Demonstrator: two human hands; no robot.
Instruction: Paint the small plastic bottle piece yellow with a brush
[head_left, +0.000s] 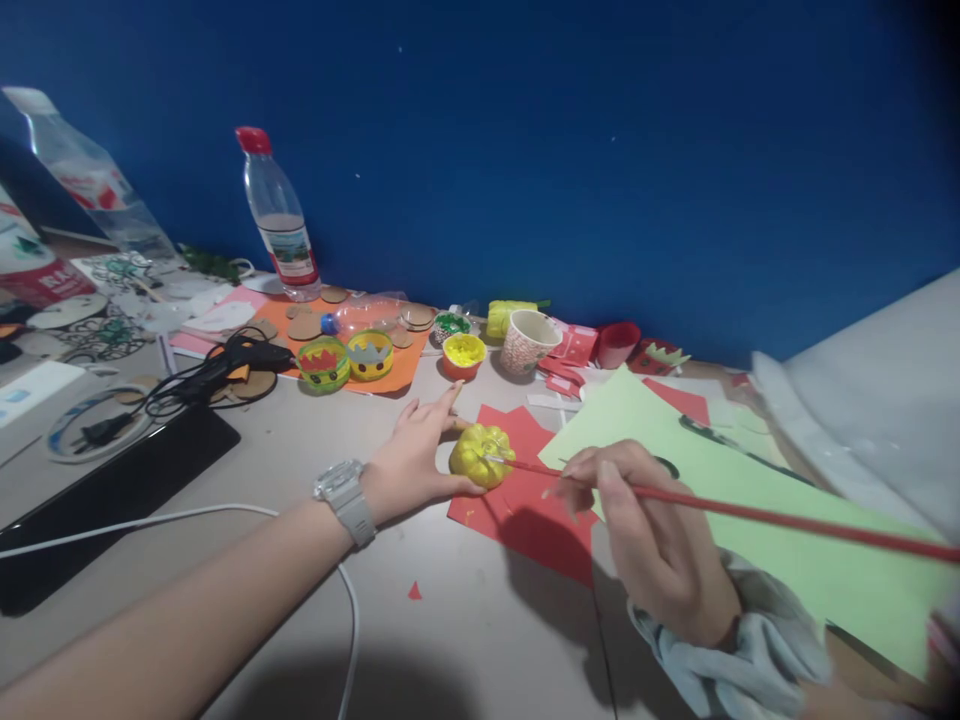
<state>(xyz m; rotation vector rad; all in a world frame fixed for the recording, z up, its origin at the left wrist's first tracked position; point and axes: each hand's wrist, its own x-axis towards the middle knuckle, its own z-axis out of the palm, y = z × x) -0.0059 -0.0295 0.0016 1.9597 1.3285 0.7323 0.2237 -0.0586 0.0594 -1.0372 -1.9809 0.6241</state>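
Observation:
In the head view, a yellow-painted lobed piece (474,456), shaped like a bottle bottom, sits on a red paper sheet (551,545). My left hand (412,455), with a grey watch at the wrist, grips it from the left between thumb and fingers. A thin paintbrush with a long red handle (750,512) is pinched in my right hand (652,540), its tip on the middle of the yellow piece. Beyond my left hand stands an orange-sided cup of yellow paint (464,352); a similar cup of green paint (452,325) is just behind it.
Light green paper (750,500) lies under and beyond my right forearm. Farther back are a patterned paper cup (529,342), red scissors (562,377) and two decorated cups (324,364). At left lie a black slab (120,510), cables and a glue gun (251,352); bottles (281,220) stand by the blue wall.

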